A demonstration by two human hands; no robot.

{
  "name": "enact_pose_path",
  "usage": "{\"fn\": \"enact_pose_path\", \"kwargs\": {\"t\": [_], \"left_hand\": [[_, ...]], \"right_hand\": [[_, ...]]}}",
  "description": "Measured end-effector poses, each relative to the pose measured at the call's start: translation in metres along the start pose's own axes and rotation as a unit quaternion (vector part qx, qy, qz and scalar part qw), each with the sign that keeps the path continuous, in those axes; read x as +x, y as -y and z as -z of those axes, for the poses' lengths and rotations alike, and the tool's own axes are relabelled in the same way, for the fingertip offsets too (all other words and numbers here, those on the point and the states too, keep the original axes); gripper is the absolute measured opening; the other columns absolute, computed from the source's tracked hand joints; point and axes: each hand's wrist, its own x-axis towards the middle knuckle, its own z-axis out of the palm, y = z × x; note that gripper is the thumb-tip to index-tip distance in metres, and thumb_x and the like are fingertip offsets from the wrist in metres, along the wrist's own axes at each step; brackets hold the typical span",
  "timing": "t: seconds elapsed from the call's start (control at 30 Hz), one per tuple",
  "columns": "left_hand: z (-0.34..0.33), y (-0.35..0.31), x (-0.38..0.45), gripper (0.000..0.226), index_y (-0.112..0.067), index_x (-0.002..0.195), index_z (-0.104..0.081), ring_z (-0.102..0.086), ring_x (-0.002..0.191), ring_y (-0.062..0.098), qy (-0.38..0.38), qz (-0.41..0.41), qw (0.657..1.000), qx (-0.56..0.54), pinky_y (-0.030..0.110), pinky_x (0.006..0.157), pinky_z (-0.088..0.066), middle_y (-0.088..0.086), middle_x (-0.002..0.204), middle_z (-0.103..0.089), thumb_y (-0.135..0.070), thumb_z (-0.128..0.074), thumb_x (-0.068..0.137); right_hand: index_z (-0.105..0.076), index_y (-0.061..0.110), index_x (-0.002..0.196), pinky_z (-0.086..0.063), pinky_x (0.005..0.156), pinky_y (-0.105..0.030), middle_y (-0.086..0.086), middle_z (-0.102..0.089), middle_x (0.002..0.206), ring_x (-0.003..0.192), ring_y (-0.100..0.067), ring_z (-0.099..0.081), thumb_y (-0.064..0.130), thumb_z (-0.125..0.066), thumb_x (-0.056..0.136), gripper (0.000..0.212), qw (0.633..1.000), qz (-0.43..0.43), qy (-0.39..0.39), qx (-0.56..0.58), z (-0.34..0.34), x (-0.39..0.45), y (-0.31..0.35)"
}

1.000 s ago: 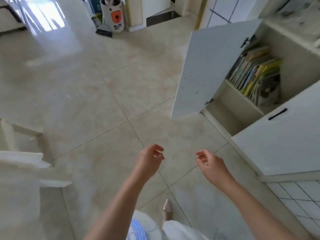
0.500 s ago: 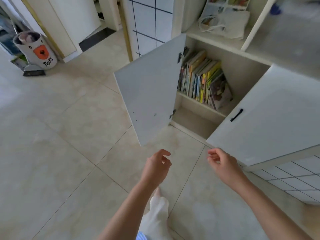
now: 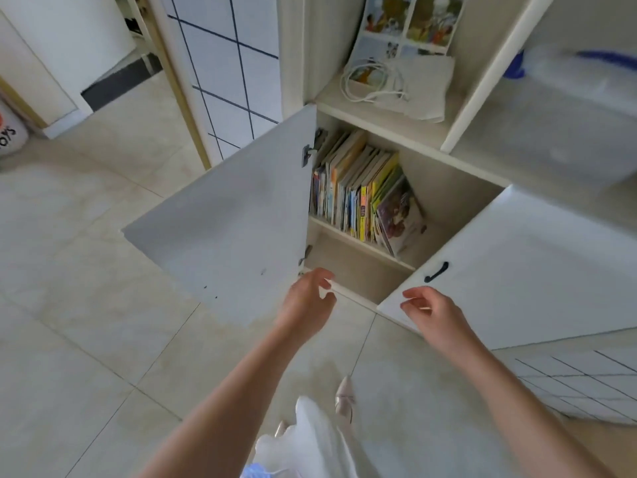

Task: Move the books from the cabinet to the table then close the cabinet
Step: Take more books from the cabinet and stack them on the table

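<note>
A row of thin, colourful books [image 3: 362, 191] stands leaning on the upper shelf inside the low white cabinet [image 3: 448, 188]. Both cabinet doors hang open: the left door [image 3: 227, 232] swings toward me, the right door [image 3: 517, 263] has a black handle. My left hand [image 3: 306, 301] hovers in front of the cabinet's lower shelf, fingers loosely curled and empty. My right hand [image 3: 434, 312] is just below the right door's corner, fingers apart, holding nothing. Neither hand touches the books. The table is out of view.
An open shelf above the cabinet holds a white cord and papers [image 3: 396, 84]. A clear plastic bin [image 3: 565, 112] sits to the right. Pale tiled floor [image 3: 86, 322] stretches left. A toy bucket [image 3: 7, 132] stands at the far left edge. My shoe [image 3: 344, 396] is below.
The view has swung from the floor toward the cabinet and come closer. Both hands have moved forward, now right before the open cabinet.
</note>
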Motion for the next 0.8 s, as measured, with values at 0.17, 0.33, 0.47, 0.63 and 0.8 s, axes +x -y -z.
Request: {"fn": "enact_pose_path", "kwargs": {"t": [0.17, 0.33, 0.47, 0.63, 0.8], "left_hand": [[-0.030, -0.018, 0.053, 0.036, -0.027, 0.122, -0.055, -0.057, 0.094, 0.013, 0.001, 0.031, 0.999, -0.039, 0.027, 0.081, -0.047, -0.011, 0.110, -0.057, -0.012, -0.055, 0.089], [-0.060, -0.031, 0.109, 0.037, -0.023, 0.122, -0.056, -0.059, 0.090, 0.013, -0.009, 0.051, 0.997, -0.062, 0.020, 0.068, -0.043, -0.006, 0.112, -0.058, -0.008, -0.055, 0.089], [-0.082, -0.029, 0.161, 0.035, -0.018, 0.120, -0.057, -0.058, 0.089, 0.013, -0.016, 0.041, 0.997, -0.068, 0.019, 0.075, -0.042, -0.002, 0.112, -0.059, -0.005, -0.055, 0.088], [-0.117, -0.017, 0.218, 0.041, -0.016, 0.128, -0.054, -0.057, 0.109, 0.015, -0.023, 0.036, 0.995, -0.090, 0.025, 0.090, -0.045, 0.003, 0.127, -0.059, -0.005, -0.058, 0.089], [-0.150, -0.003, 0.264, 0.060, -0.017, 0.141, -0.040, -0.049, 0.128, 0.020, -0.042, 0.014, 0.996, -0.077, 0.027, 0.099, -0.038, 0.003, 0.143, -0.048, -0.007, -0.064, 0.087]], "right_hand": [[-0.061, 0.018, 0.118, -0.050, 0.096, -0.044, -0.003, -0.066, 0.111, 0.108, -0.021, -0.060, 0.028, -0.059, 0.091, 0.029, 0.998, -0.023, 0.050, 0.021, 0.031, 0.074, -0.002], [-0.058, 0.017, 0.120, -0.050, 0.080, -0.033, -0.002, -0.063, 0.113, 0.099, -0.017, -0.059, 0.025, -0.054, 0.095, 0.026, 0.995, -0.003, 0.102, 0.008, 0.043, 0.153, 0.011], [-0.059, 0.016, 0.117, -0.049, 0.084, -0.035, -0.003, -0.060, 0.114, 0.103, -0.021, -0.056, 0.027, -0.049, 0.097, 0.026, 0.994, 0.000, 0.106, -0.010, 0.038, 0.212, 0.020], [-0.057, 0.014, 0.117, -0.048, 0.098, -0.055, -0.012, -0.059, 0.123, 0.113, -0.033, -0.057, 0.047, -0.049, 0.095, 0.039, 0.980, -0.129, 0.119, 0.095, 0.026, 0.277, 0.020], [-0.032, 0.025, 0.146, -0.030, 0.110, -0.059, -0.016, -0.040, 0.148, 0.133, -0.044, -0.039, 0.078, -0.056, 0.069, 0.096, 0.901, -0.253, 0.220, 0.274, 0.015, 0.344, 0.009]]}}
